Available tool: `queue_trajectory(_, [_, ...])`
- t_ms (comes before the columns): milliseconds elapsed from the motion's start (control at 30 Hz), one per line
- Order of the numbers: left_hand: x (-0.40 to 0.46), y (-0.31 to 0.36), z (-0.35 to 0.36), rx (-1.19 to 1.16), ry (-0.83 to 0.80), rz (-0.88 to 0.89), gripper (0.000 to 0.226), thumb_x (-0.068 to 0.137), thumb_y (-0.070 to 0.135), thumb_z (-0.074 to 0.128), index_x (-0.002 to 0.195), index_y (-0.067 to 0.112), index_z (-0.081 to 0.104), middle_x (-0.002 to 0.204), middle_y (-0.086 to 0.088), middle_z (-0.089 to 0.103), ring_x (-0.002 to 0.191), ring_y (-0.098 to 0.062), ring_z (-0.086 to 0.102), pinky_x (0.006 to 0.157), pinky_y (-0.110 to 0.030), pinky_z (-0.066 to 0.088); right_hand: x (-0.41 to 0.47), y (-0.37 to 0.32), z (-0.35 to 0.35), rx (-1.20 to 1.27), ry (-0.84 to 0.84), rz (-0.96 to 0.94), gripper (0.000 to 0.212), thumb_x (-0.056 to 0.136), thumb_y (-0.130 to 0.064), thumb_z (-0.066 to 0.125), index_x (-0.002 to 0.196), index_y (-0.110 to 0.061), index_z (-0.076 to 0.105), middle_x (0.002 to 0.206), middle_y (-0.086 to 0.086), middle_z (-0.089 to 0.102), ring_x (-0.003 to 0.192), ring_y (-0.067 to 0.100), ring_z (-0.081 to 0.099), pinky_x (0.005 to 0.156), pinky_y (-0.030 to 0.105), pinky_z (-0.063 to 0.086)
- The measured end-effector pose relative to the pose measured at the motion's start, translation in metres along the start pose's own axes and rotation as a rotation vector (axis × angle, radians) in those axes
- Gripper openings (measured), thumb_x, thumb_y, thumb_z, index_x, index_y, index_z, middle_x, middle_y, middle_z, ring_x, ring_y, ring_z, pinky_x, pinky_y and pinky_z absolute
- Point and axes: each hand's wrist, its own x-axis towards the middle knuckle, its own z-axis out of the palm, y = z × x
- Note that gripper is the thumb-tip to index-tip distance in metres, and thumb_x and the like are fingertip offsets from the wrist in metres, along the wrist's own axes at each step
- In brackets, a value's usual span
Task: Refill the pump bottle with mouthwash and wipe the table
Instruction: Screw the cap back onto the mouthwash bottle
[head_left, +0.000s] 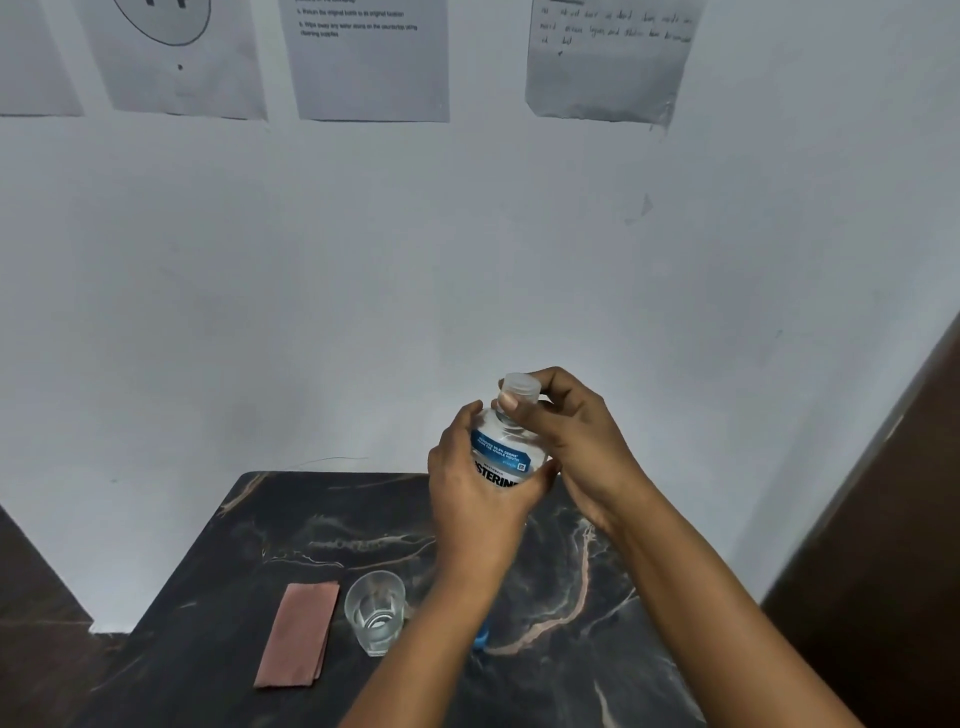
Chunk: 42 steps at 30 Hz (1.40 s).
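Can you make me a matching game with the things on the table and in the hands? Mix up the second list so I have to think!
Things:
1. mouthwash bottle
2. bottle cap
3. folded cloth
4. clear glass

Where or how:
A. lying flat on the table, left of the glass
B. standing upright on the table
C. gripped around its body by the left hand
D. pinched by the right hand fingertips

Pairs: 1-C, 2-D, 3-A, 4-B

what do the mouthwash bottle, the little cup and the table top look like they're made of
Mouthwash bottle: clear, glossy plastic by the look, with a printed blue label. Small cup: transparent, glass or hard plastic; the table shows through it. Table top: dark polished stone or a marble-look laminate, with pale pinkish veins.
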Motion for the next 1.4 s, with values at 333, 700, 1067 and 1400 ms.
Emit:
queue_trajectory(333, [0.001,-0.006,0.009,0.005,0.017,-0.001,0.070,0.061,0.031,0.084,0.125,0.024,0.058,0.109,0.014,0.063,0.104,-0.011,0.059,0.079,-0.010,0.043,0.003,0.017,0.011,-0.162,0.279,-0.068,0.040,0.069,-0.027,0.088,0.095,-0.014,0.061,0.084,0.007,0.075,0.081,0.023,0.074,0.071,0.038,0.060])
queue_trajectory(700, [0.016,-0.006,0.006,0.041,0.011,0.025,0.081,0.059,0.040,0.085,0.132,0.023,0.054,0.109,0.017,0.056,0.107,-0.014,0.056,0.084,-0.025,0.050,0.015,0.006,-0.005,-0.053,-0.005,0.005,0.032,0.092,-0.031,0.063,0.124,-0.026,0.064,0.121,-0.005,0.067,0.109,0.012,0.066,0.087,0.024,0.054])
queue_trajectory(1067, [0.013,-0.002,0.012,-0.020,-0.004,0.019,0.067,0.060,0.044,0.079,0.121,0.041,0.052,0.099,0.039,0.054,0.102,-0.004,0.056,0.079,-0.009,0.042,0.015,0.012,0.005,-0.172,0.207,-0.077,0.031,0.073,-0.027,0.085,0.094,-0.013,0.066,0.089,0.007,0.074,0.085,0.020,0.073,0.072,0.027,0.057])
queue_trajectory(1400, [0.017,-0.005,0.008,-0.016,-0.058,-0.015,0.083,0.054,0.055,0.074,0.130,0.030,0.055,0.112,0.011,0.061,0.107,-0.009,0.060,0.087,-0.030,0.056,0.014,0.008,-0.003,-0.142,0.093,-0.083,0.024,0.084,-0.029,0.071,0.100,-0.011,0.070,0.096,0.008,0.074,0.092,0.022,0.072,0.078,0.029,0.057])
